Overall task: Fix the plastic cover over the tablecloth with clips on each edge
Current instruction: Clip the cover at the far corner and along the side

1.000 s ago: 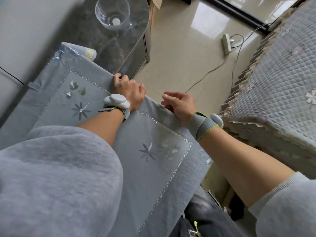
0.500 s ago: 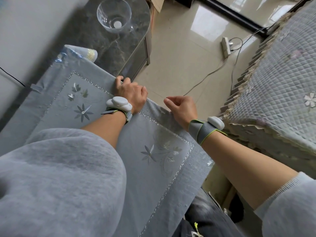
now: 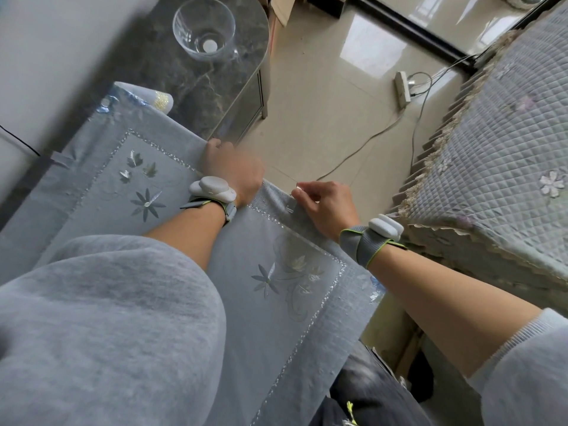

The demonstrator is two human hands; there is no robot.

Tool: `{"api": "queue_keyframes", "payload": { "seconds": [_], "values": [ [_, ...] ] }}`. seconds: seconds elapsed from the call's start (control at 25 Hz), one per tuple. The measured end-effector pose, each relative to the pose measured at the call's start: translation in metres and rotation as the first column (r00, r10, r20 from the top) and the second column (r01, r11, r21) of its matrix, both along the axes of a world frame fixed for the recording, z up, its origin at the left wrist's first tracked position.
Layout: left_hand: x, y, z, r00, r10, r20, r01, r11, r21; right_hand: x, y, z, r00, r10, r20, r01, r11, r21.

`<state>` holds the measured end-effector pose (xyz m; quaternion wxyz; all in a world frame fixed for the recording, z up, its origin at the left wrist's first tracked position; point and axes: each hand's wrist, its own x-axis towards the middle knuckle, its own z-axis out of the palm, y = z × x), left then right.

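On the marble top, a glass bowl holds one white disc. Left hand curls over the tablecloth edge; right hand pinches a clear clip there.

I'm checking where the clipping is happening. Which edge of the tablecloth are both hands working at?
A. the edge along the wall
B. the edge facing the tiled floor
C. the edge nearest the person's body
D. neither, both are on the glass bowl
B: the left hand and right hand both sit at the tablecloth edge overhanging the tiled floor.
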<state>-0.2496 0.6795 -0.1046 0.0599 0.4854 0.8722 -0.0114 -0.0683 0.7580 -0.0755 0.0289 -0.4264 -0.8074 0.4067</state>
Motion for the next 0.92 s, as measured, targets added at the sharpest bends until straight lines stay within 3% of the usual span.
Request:
{"api": "queue_keyframes", "payload": {
  "seconds": [0.48,0.64,0.84,0.92],
  "values": [
    [0.0,-0.001,0.001,1.0,0.002,0.024,-0.002,1.0,-0.002,-0.001,0.0,-0.001,0.997,0.059,0.045,-0.056,0.997,-0.046],
    [0.002,0.002,-0.001,1.0,0.0,-0.001,0.0,1.0,0.002,-0.001,-0.002,-0.004,0.986,0.148,0.081,-0.151,0.988,0.03],
    [0.006,-0.013,-0.001,0.999,0.014,0.04,-0.012,0.998,-0.068,-0.005,-0.01,-0.001,0.948,0.251,0.197,-0.261,0.965,0.027],
    [-0.003,-0.009,0.004,0.99,0.031,0.138,-0.005,0.983,-0.186,-0.015,-0.008,0.004,0.935,0.25,0.25,-0.263,0.964,0.019]
  ]
}}
